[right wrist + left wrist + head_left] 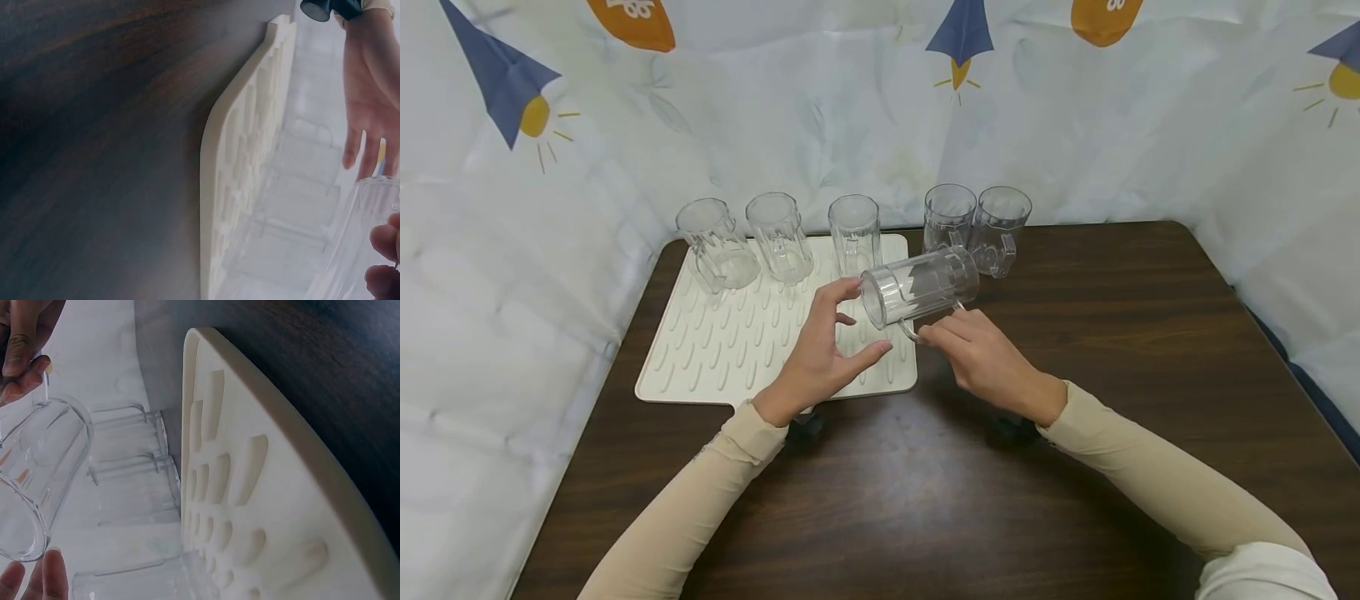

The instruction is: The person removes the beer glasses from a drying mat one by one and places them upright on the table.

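A clear glass mug is tilted nearly on its side in the air, above the right edge of a white ridged drying mat. My right hand grips its handle. At the mug's left end is my left hand, thumb and fingers spread apart; its fingertips are close to the rim in the left wrist view, and I cannot tell whether they touch. Three similar mugs stand along the mat's back: a left mug, a middle mug and a right mug.
Two more glass mugs, one beside another, stand on the dark wooden table to the right of the mat, partly behind the held mug. A white printed sheet hangs behind the table and along its sides.
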Demonstrator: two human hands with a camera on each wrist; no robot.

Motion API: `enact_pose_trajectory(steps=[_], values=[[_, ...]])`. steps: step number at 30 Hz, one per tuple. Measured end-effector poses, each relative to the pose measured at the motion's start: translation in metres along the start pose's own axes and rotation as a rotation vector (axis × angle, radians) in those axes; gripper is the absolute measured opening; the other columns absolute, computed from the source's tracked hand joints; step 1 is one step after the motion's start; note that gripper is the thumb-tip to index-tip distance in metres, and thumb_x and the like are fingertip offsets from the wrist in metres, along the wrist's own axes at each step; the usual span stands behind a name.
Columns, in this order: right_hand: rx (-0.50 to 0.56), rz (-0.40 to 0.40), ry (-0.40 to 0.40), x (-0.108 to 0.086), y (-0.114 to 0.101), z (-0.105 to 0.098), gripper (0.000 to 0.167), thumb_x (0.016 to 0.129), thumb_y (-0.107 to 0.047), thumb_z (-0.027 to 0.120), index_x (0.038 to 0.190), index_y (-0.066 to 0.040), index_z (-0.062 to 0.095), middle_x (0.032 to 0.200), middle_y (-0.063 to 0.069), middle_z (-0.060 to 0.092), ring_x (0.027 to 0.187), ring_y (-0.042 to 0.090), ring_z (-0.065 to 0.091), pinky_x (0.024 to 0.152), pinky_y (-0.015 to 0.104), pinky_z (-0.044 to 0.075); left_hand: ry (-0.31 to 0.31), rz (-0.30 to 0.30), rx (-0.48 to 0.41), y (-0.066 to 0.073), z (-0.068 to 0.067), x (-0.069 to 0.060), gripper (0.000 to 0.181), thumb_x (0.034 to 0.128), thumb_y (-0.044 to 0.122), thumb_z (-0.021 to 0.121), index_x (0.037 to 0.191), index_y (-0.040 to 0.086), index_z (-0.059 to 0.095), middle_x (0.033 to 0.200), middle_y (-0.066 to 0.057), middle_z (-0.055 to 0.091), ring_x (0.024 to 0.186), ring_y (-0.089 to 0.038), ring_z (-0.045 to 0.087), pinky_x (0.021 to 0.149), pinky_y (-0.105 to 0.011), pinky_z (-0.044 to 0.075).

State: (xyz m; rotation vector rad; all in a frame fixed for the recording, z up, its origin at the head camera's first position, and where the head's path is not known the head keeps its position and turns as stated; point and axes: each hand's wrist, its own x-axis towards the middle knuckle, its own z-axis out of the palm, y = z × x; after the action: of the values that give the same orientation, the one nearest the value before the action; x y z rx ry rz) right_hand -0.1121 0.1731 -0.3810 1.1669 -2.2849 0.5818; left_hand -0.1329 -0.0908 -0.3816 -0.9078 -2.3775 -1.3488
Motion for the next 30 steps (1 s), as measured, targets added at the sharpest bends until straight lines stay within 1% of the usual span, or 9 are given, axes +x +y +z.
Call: enact_pose_trajectory(steps=[2, 6, 10, 13, 20, 25, 30], values=[[-0.002, -0.001, -0.001, -0.001, -0.001, 0.000, 0.031, 0.090, 0.012, 0.066, 0.116, -0.004, 0.071, 0.103, 0.004, 0.074, 0.093, 0.019, 0.067, 0.077, 0.035, 0.052, 0.004, 0.002, 0.000, -0.001, 0.001, 0.001, 0.085, 0.0845, 0.018, 0.086, 0.153, 0.007, 0.036, 0.151, -0.015, 0.044, 0.135, -0.028, 0.049, 0.094, -0.042, 0.056], [-0.010, -0.001, -0.004, -0.002, -0.004, 0.000, 0.032, 0.089, 0.013, 0.066, 0.115, -0.004, 0.072, 0.102, 0.004, 0.075, 0.091, 0.019, 0.066, 0.075, 0.035, 0.052, 0.004, -0.013, -0.004, -0.001, 0.002, 0.002, 0.089, 0.0840, 0.019, 0.086, 0.155, 0.009, 0.033, 0.152, -0.015, 0.042, 0.136, -0.029, 0.051, 0.094, -0.044, 0.057], [-0.027, -0.010, -0.014, -0.002, -0.007, 0.000, 0.034, 0.087, 0.015, 0.065, 0.113, -0.005, 0.073, 0.100, 0.004, 0.075, 0.090, 0.019, 0.064, 0.075, 0.034, 0.052, 0.010, -0.015, 0.004, -0.001, 0.003, 0.002, 0.091, 0.0833, 0.019, 0.087, 0.156, 0.010, 0.032, 0.151, -0.016, 0.043, 0.134, -0.029, 0.054, 0.093, -0.038, 0.056], [-0.048, -0.015, -0.024, -0.002, -0.009, 0.000, 0.034, 0.087, 0.015, 0.065, 0.112, -0.006, 0.073, 0.098, 0.003, 0.074, 0.089, 0.019, 0.063, 0.075, 0.033, 0.052, 0.018, 0.003, 0.013, -0.002, 0.004, 0.003, 0.089, 0.0834, 0.018, 0.086, 0.155, 0.008, 0.033, 0.150, -0.017, 0.044, 0.132, -0.030, 0.055, 0.091, -0.036, 0.056], [-0.118, -0.030, -0.056, -0.003, -0.011, 0.000, 0.037, 0.085, 0.014, 0.064, 0.115, -0.007, 0.071, 0.099, 0.003, 0.072, 0.090, 0.020, 0.061, 0.073, 0.032, 0.049, 0.012, 0.038, 0.030, -0.004, 0.007, 0.003, 0.081, 0.0849, 0.017, 0.083, 0.150, 0.000, 0.038, 0.148, -0.019, 0.047, 0.127, -0.030, 0.055, 0.090, -0.045, 0.057], [-0.178, -0.066, -0.060, -0.005, -0.011, 0.001, 0.039, 0.083, 0.014, 0.061, 0.115, -0.006, 0.069, 0.100, 0.004, 0.070, 0.090, 0.021, 0.060, 0.072, 0.033, 0.047, 0.016, 0.044, 0.045, -0.004, 0.009, 0.003, 0.076, 0.0845, 0.019, 0.083, 0.146, 0.000, 0.043, 0.145, -0.018, 0.050, 0.127, -0.028, 0.053, 0.092, -0.044, 0.056], [-0.227, -0.085, -0.073, -0.006, -0.012, 0.002, 0.036, 0.083, 0.011, 0.060, 0.114, -0.006, 0.068, 0.098, 0.004, 0.068, 0.089, 0.021, 0.059, 0.072, 0.033, 0.047, 0.040, 0.067, 0.041, -0.003, 0.010, 0.002, 0.075, 0.0817, 0.016, 0.085, 0.144, 0.001, 0.047, 0.144, -0.017, 0.053, 0.128, -0.027, 0.054, 0.091, -0.044, 0.057]])
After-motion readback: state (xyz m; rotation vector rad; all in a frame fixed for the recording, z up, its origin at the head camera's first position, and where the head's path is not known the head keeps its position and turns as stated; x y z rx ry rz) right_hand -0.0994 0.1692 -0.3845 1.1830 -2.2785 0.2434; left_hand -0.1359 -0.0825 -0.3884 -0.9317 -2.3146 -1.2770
